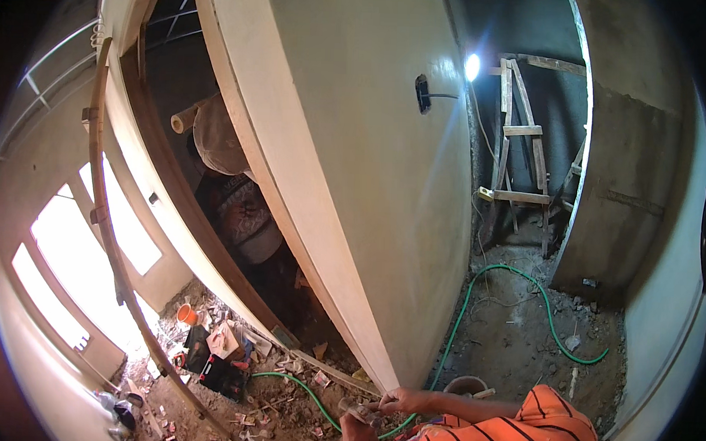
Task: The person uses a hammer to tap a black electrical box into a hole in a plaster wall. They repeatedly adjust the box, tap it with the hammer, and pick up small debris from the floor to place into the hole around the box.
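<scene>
Low in the picture, my left hand [356, 434] is closed around a small pale, shiny thing [359, 411] whose kind I cannot make out. My right hand [397, 400] reaches in from the right, its fingers drawn together just beside that thing; what they pinch, if anything, is too small to tell. The right forearm comes out of an orange sleeve with dark stripes [544, 429]. Both hands are before the lower end of a plastered wall corner [390, 369]. A green hose [310, 392] runs along the ground behind them.
A bucket [465, 385] stands right of my hands. Rubble, an orange pot [186, 314] and a black tool case [221, 377] lie left. Another person in a cap [220, 142] is in the doorway. A wooden trestle [523, 133] and a lit lamp [472, 67] are at the back.
</scene>
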The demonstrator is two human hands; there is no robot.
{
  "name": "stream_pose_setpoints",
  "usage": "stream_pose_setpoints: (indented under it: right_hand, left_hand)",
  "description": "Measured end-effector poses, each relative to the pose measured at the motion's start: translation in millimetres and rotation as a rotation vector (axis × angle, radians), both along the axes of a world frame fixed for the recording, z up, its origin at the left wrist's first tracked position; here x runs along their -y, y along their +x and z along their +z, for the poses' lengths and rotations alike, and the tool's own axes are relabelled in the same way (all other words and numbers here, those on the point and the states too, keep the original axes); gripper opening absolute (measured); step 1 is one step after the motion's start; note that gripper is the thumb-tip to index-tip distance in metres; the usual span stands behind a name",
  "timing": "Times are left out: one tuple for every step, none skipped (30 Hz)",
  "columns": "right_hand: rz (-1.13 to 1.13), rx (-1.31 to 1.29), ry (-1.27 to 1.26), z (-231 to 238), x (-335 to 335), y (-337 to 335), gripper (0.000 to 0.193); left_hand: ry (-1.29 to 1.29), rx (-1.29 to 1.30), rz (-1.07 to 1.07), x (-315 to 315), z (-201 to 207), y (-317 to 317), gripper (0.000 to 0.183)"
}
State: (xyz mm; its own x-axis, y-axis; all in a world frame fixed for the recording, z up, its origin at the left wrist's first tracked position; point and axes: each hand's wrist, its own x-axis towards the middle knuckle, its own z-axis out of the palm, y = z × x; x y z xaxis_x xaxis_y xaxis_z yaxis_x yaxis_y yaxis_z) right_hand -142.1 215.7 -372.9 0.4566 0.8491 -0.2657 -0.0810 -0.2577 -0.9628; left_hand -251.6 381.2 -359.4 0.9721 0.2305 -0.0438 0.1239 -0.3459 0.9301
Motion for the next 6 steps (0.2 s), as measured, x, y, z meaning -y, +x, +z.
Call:
stream_pose_setpoints:
  right_hand:
    - [0.052,0.072,-0.022,6,6,7,0.033]
    - [0.103,0.144,-0.045,14,14,18,0.032]
    - [0.142,0.213,-0.075,24,28,30,0.031]
    - [0.140,0.231,0.006,42,42,44,0.030]
    - [0.157,0.247,0.097,67,53,61,0.029]
    - [0.158,0.247,0.102,66,56,60,0.029]
  left_hand:
    - [0.020,0.031,-0.026,0,-2,1,0.031]
    - [0.087,0.072,-0.020,2,-2,2,0.031]
    - [0.148,0.112,-0.026,10,2,5,0.030]
    - [0.211,0.152,-0.028,16,5,6,0.030]
    - [0.103,0.121,0.010,17,7,3,0.029]
    - [-0.008,0.091,0.037,21,8,1,0.029]
